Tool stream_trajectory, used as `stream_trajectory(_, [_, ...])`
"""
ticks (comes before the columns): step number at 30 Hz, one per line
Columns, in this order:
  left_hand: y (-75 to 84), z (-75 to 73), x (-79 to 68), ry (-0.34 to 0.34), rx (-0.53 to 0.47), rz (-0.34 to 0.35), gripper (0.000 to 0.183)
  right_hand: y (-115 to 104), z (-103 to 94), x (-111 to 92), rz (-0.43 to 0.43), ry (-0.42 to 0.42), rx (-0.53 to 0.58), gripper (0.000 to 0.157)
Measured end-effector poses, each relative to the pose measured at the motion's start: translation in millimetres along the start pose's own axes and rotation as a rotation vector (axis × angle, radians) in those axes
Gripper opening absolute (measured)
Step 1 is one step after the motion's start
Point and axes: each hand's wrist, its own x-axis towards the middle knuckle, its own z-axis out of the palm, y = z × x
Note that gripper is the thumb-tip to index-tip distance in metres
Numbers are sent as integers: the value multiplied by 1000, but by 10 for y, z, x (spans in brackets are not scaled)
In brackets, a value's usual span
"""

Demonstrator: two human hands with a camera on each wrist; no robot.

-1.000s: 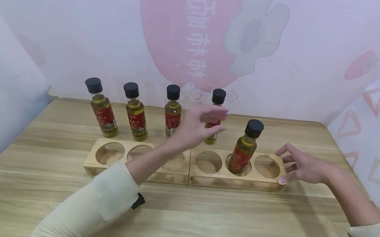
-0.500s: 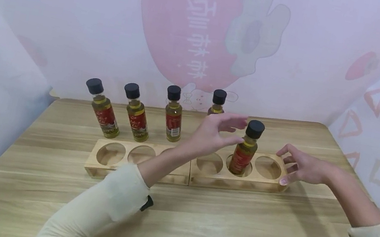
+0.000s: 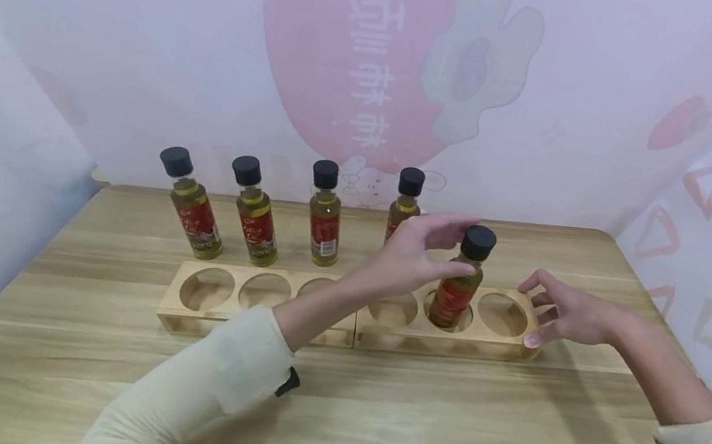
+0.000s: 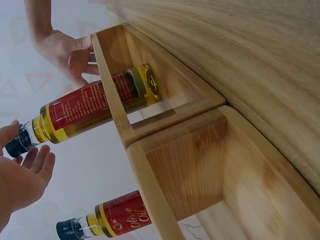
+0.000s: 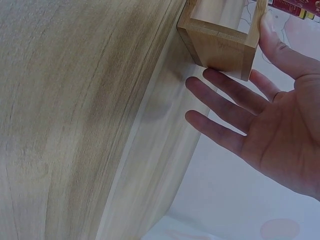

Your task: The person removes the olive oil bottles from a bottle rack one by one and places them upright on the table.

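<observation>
My left hand is at the neck and black cap of an olive oil bottle, thumb and fingers spread on either side of the cap. That bottle stands upright in the middle hole of the right wooden bottle rack. In the left wrist view, the cap lies between the thumb and the loosely bent fingers; no firm hold shows. My right hand holds the right end of this rack. The right wrist view has its thumb on one rim of the rack, the other fingers spread past the end.
A second wooden rack adjoins on the left, partly behind my left forearm. Several more olive oil bottles, such as the leftmost bottle, stand in a row behind the racks on the wooden table. A printed cloth hangs behind.
My left hand has moved right, from in front of the rear right bottle to the neck and cap of the racked bottle. My right hand stays at the rack's end.
</observation>
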Motion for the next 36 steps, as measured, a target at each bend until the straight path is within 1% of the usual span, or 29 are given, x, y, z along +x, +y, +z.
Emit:
stream_trajectory(4, [18, 21, 15, -1, -4, -18, 60, -5, 4, -2, 0, 2, 4, 74])
stream_trajectory(10, [34, 44, 11, 4, -16, -21, 56, 8, 5, -3, 1, 5, 1, 75])
stream_trajectory(18, [24, 70, 23, 31, -67, -27, 53, 10, 3, 5, -3, 3, 7, 75])
stream_trajectory(22, [28, 80, 20, 55, -67, -24, 53, 9, 7, 0, -1, 2, 19, 75])
stream_trajectory(26, [46, 88, 10, 87, -46, -27, 52, 14, 10, -2, -3, 2, 23, 73])
stream_trajectory(36, [64, 111, 0, 123, -51, -2, 50, 21, 8, 6, -7, 1, 5, 72])
